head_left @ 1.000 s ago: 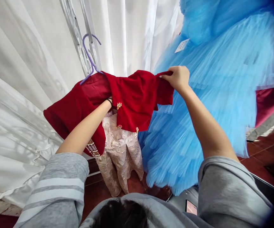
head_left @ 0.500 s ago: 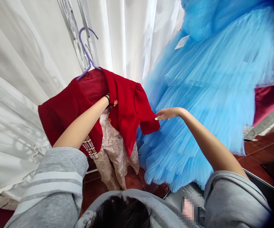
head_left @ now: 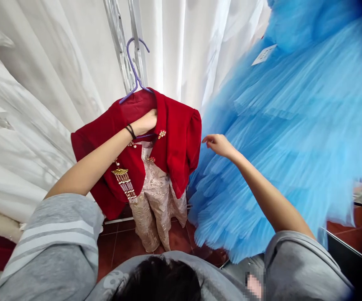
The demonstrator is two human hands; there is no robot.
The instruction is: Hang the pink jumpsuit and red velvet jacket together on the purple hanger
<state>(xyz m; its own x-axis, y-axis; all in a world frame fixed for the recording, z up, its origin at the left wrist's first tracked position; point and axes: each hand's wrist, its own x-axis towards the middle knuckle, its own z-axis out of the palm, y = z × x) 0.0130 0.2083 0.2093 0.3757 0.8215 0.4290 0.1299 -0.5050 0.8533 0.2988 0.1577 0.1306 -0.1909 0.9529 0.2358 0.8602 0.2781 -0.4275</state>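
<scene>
A short red jacket (head_left: 181, 138) with gold brooch-like fastenings and a beaded tassel hangs on a purple hanger (head_left: 133, 69). My left hand (head_left: 148, 121), with a black band at its wrist, reaches into the neck opening and is closed at the right lapel, which hides its fingertips. Below the jacket, a pale pink-gold patterned garment (head_left: 152, 200) hangs down. My right hand (head_left: 220, 145) is just right of the jacket's shoulder, apart from it, holding nothing, its fingers loosely stretched to the left. Behind that hand spreads a blue tulle dress (head_left: 262, 138).
White curtains (head_left: 181, 50) cover the back and left side. A light metal rack (head_left: 120, 46) stands behind the hanger. Dark red tiles (head_left: 181, 240) form the floor. A white tag (head_left: 264, 54) sits on the blue dress.
My right hand has let go of the red jacket's sleeve end and drawn away; that sleeve no longer stretches out to the right. The view has shifted, and the jacket's beaded tassel shows more fully.
</scene>
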